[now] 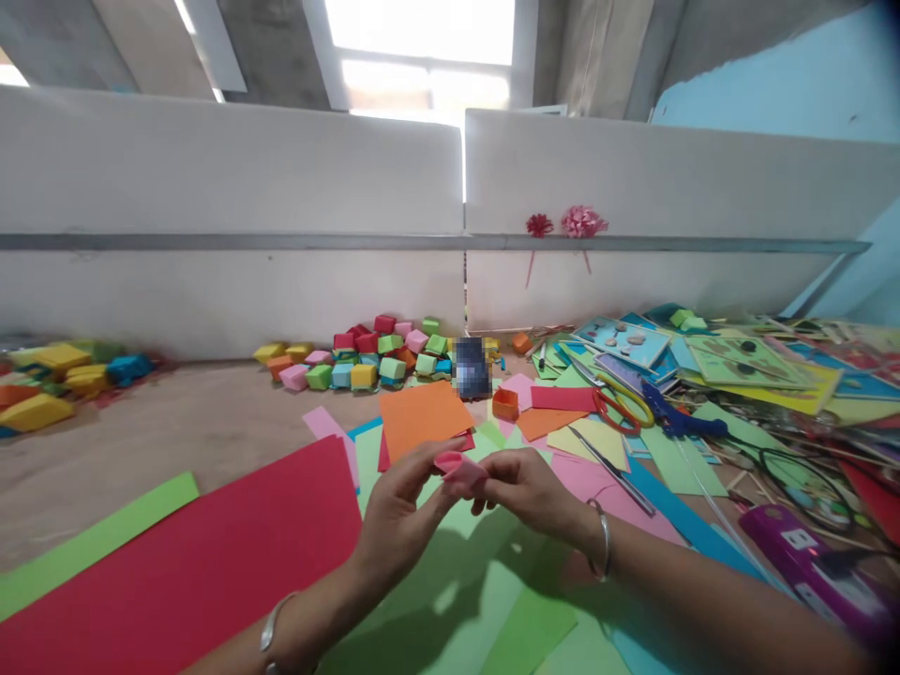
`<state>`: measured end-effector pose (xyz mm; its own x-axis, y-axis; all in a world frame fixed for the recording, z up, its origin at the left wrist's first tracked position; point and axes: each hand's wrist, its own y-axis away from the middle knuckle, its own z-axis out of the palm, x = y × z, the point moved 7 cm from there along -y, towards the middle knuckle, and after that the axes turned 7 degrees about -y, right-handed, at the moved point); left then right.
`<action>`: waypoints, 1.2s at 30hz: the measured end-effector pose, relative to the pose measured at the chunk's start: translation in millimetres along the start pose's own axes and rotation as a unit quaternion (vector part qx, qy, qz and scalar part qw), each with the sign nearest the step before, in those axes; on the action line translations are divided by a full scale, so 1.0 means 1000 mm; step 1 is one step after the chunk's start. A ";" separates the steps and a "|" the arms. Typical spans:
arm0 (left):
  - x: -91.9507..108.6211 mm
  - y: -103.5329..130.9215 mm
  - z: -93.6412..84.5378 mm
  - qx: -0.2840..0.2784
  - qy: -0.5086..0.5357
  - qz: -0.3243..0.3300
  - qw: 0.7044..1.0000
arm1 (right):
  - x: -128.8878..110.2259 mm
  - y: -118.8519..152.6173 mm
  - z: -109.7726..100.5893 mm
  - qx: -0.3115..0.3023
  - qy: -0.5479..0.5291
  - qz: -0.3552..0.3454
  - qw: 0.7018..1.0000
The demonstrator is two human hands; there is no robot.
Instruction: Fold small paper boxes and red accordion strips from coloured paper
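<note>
Head view: you have the small folded pink paper piece (462, 472) between your two hands, raised over the pale green sheets (414, 581) right in front of you. It should weigh almost nothing; the paper looks thin but fairly crisp, springy at the folds, easy to dent and unlikely to slip. A light pinch on the edges or along a crease is the safest hold; pressing on its hollow, rolled-looking end could crush it.

Your forearms come in from the lower corners, each with a bangle at the wrist, the left one (271, 623) and the right one (603, 539), and angle inward until the hands nearly meet. Your left hand (397, 511) grasps the piece's left end, thumb below and index finger above. Your right hand (520, 483) pinches the other end between thumb and forefinger, its remaining fingers curled beneath; exactly how those press, you cannot tell from this angle.

Just past your fingers lies an orange sheet (422, 417), with a small orange box (504, 405) to its right. Farther off, coloured paper blocks (366, 342) are heaped before the white panel (281, 169).
</note>
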<state>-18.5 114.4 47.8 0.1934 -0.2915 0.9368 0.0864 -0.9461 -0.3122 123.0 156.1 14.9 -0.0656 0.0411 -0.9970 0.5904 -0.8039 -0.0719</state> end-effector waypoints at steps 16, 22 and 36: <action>0.079 -0.038 0.000 -0.064 -0.217 0.179 0.957 | -0.175 0.030 -0.003 0.085 0.309 -0.451 0.833; 0.080 -0.033 0.018 -0.099 -0.222 0.208 0.947 | -0.170 0.031 0.004 0.082 0.336 -0.488 0.802; 0.059 -0.021 0.021 -0.117 -0.216 0.181 0.952 | -0.164 0.025 0.004 0.018 0.317 -0.478 0.819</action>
<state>12.0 120.2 106.4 0.5568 -0.5676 0.6064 -0.2728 -0.8145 -0.5120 145.6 127.3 176.6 -0.0471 0.9528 -0.2999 0.4887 -0.2399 -0.8388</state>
